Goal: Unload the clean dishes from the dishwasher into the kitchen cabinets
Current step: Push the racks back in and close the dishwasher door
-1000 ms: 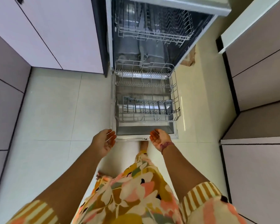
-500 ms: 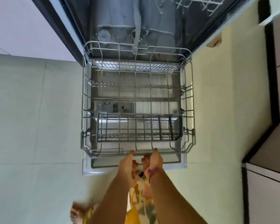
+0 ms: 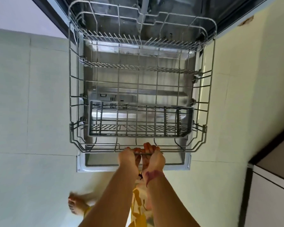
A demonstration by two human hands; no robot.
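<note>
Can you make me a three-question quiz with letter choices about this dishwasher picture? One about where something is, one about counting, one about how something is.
1. Where is the cutlery basket?
A. on the floor
B. in the lower rack, near its front
C. on the counter

2. How many hands grip the rack's front rail?
A. none
B. one
C. two

3. How is the lower rack?
A. full of plates
B. empty of dishes
C. upside down

Answers: 1 B, it sits inside the wires; 2 C, left hand and right hand curl round it; 3 B, only bare wire shows.
</note>
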